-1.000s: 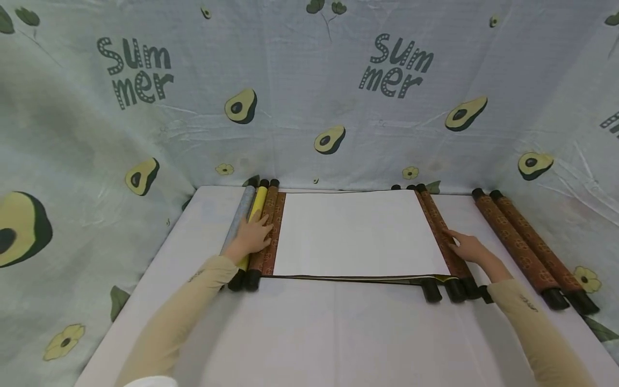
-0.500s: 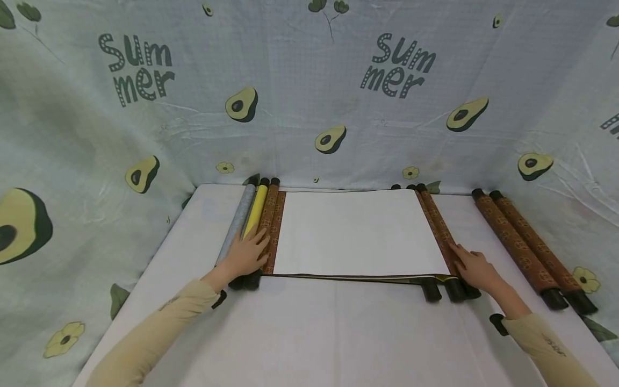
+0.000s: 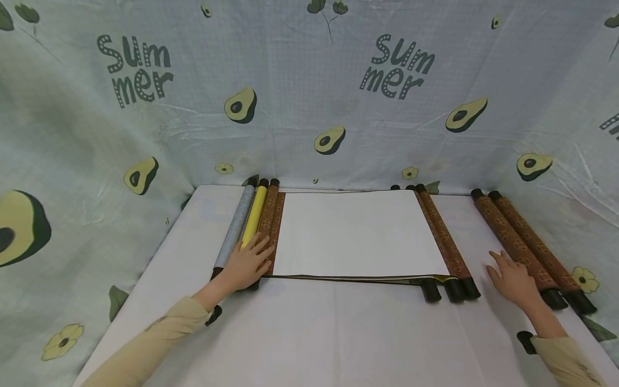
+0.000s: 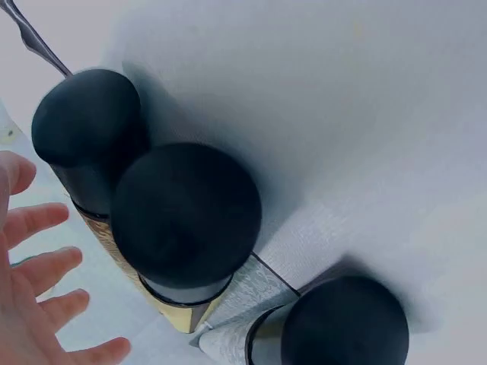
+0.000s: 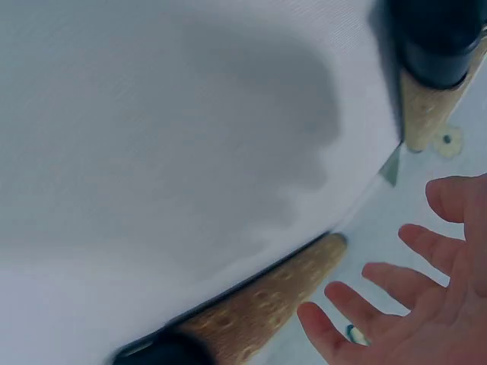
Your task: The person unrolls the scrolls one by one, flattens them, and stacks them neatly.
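A white scroll lies unrolled on the table, brown patterned strips along its left and right sides. At its left side lie a brown roll, a yellow roll and a grey roll, with black end knobs. Over the near part of these rolls is my left hand, fingers spread; contact is unclear. My right hand hovers with extended fingers between the scroll's brown right roller and a brown roll on the right. It holds nothing.
A second brown roll lies beside the first at the right. Several black knobs stick out at the scroll's near right corner. A cloth with avocado prints rises behind the white table.
My right hand has left the scroll's right roller and moved right, toward the brown rolls. My left hand has slid nearer along the left rolls. The scroll stays flat.
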`<state>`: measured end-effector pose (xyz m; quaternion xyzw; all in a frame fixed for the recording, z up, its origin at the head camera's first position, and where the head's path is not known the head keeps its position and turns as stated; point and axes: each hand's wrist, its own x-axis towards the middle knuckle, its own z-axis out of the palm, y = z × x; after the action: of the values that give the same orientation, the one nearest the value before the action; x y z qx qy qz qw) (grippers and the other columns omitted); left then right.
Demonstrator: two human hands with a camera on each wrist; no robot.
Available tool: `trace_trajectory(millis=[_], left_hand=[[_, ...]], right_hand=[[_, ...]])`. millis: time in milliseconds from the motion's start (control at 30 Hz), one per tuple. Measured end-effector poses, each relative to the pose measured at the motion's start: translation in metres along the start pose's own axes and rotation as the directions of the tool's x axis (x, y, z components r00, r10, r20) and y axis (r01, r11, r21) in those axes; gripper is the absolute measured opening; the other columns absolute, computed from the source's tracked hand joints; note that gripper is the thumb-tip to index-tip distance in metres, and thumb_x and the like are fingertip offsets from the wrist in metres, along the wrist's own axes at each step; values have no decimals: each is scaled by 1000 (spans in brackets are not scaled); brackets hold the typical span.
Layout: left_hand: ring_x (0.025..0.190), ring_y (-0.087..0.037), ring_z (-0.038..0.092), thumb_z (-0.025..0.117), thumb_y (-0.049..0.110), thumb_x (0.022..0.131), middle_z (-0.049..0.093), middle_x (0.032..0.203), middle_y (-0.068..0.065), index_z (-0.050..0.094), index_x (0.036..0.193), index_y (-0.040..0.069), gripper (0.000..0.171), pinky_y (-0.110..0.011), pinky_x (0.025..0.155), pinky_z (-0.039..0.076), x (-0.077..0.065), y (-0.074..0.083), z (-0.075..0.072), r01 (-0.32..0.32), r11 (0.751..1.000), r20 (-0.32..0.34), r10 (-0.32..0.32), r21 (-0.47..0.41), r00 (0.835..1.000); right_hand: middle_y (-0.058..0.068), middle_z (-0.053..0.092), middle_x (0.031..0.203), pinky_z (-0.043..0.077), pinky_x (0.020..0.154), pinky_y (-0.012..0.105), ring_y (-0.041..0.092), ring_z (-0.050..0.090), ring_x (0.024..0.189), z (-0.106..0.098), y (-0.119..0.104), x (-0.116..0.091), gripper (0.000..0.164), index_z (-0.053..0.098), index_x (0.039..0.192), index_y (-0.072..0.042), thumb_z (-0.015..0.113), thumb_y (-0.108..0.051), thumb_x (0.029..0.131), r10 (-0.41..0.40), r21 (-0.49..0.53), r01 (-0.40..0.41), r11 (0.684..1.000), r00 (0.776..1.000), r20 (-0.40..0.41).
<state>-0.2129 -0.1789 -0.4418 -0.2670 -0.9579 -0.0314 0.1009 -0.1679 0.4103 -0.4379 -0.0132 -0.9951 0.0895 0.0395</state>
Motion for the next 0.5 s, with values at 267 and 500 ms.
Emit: trace_trajectory(millis=[267,500], left_hand=[[129,-32,35,55,27,88,47,133,-12,56,122,11,38,-61,92,33,-11,13,-4,-67,998,-61,65,-18,996],[126,-31,40,57,30,86,51,130,-10,58,119,14,37,-57,88,39,-18,24,-8,-147,988,-92,152,56,984]], right_hand=[[42,15,132,19,79,72,65,17,106,-6,45,-12,60,20,133,8,32,-37,95,179,21,-179,984,983,-35],[43,16,124,20,81,72,66,17,106,-12,75,-14,64,19,128,15,22,-40,96,276,-21,-277,961,960,-56]])
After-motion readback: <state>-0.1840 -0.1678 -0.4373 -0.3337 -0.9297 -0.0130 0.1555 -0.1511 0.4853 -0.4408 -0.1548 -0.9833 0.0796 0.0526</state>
